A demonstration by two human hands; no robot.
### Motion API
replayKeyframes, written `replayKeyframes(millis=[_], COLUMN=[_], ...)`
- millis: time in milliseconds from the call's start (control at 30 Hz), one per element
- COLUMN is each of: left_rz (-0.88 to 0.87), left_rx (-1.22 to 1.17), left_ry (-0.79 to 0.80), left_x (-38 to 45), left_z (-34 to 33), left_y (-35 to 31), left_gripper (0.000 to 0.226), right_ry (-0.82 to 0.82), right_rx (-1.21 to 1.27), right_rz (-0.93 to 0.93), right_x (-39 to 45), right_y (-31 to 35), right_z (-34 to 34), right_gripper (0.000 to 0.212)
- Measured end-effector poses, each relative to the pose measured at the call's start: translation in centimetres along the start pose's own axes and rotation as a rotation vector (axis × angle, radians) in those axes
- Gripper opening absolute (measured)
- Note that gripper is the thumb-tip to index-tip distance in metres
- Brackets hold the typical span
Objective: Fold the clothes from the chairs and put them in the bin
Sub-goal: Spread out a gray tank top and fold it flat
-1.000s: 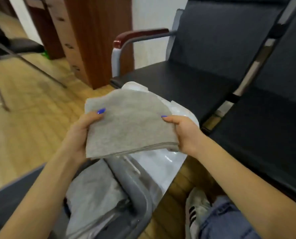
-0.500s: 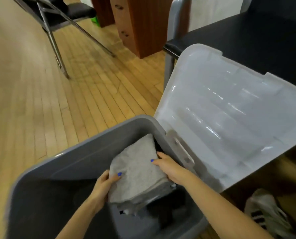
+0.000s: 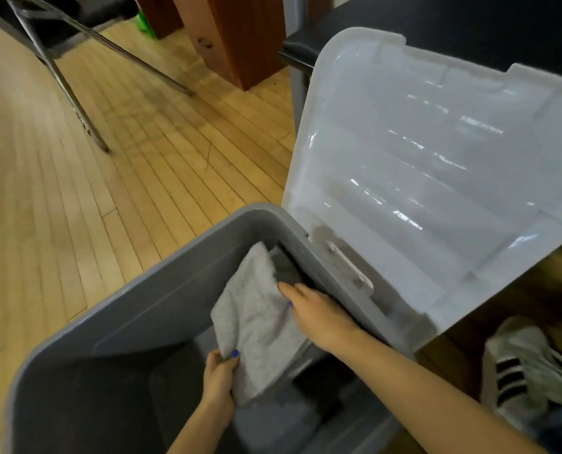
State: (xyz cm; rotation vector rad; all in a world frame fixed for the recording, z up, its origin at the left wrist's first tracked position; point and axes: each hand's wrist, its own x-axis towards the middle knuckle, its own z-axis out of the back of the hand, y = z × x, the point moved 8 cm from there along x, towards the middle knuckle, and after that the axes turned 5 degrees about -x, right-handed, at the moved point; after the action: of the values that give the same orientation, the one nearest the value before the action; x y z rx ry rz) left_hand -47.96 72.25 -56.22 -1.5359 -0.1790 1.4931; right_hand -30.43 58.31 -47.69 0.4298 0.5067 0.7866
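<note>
Both hands have gone lower into the bin since half a second ago, folded grey cloth with them; a second ago it was held up over the chair seat, now it sits inside the grey walls near the bin's right side; left hand has slid down to the near-left corner of the cloth, thumb with blue nail on top, fingers curled under, so it grips that corner; right hand lies at the cloth's right edge, fingers fairly straight and pointing toward the far end, tips tucked between the cloth and the bin's right wall; whether the right hand actually pinches the cloth cannot be told, most fingertips are hidden; cloth lies between the two hands, tilted, far end up near the rim, near end down by the left hand; darker clothes lie underneath it in the bin; clear lid stands swung open at the right, leaning toward the black chair; white sneaker with black stripes on the wooden floor at lower right; folding chair at upper left, blurred.
</note>
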Motion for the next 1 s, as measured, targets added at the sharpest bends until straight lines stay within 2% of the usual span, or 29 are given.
replayKeyframes(millis=[133, 200, 300, 367, 433, 500, 533, 633, 733, 867, 1000], left_rz=[-0.136, -0.237, -0.285, -0.316, -0.419, -0.617, -0.741, -0.985, -1.059, -0.951, -0.805], left_rx=[0.060, 0.051, 0.018, 0.032, 0.188, 0.568, 0.755, 1.129, 1.308, 1.450, 1.586], left_ry=[-0.022, 0.005, -0.001, -0.006, -0.074, -0.202, -0.200, 0.087, 0.311, 0.356, 0.490], left_x=[-2.4, -2.6, -1.9, -1.8, -2.2, -3.8, -4.8, -6.1, -4.2, -0.6, 1.3], left_z=[-1.1, -1.7, -1.8, -1.7, -1.4, -1.8, -3.0, -8.1, -11.7, -14.0, -15.5], left_y=[0.1, -1.5, -2.9, -3.3, -4.4, -6.2, -6.8, -6.4, -5.8, -6.9, -8.4], left_gripper=[0.027, 0.030, 0.034, 0.048, 0.063, 0.069, 0.068, 0.061, 0.069, 0.081, 0.079], right_ry=[-0.002, -0.024, -0.026, 0.000, 0.051, 0.101, 0.128, 0.195, 0.244, 0.215, 0.048], right_rx=[-0.214, -0.225, -0.238, -0.279, -0.322, -0.356, -0.383, -0.444, -0.470, -0.414, -0.418], right_rz=[-0.063, -0.107, -0.156, -0.171, -0.191, -0.208, -0.215, -0.204, -0.200, -0.163, -0.011], right_x=[0.0, -0.3, -0.7, -0.9, -1.1, -1.1, -1.1, -1.2, -1.3, -1.3, -0.6], right_y=[-0.4, -0.7, -0.8, -0.8, -1.2, -1.5, -1.6, -1.6, -1.9, -1.1, 0.8], right_z=[-0.4, -0.3, 0.2, 0.0, -0.5, -1.1, -1.4, -1.9, -2.1, -2.2, -1.3], right_gripper=[0.072, 0.074, 0.080, 0.084, 0.085, 0.084, 0.084, 0.076, 0.058, 0.052, 0.052])
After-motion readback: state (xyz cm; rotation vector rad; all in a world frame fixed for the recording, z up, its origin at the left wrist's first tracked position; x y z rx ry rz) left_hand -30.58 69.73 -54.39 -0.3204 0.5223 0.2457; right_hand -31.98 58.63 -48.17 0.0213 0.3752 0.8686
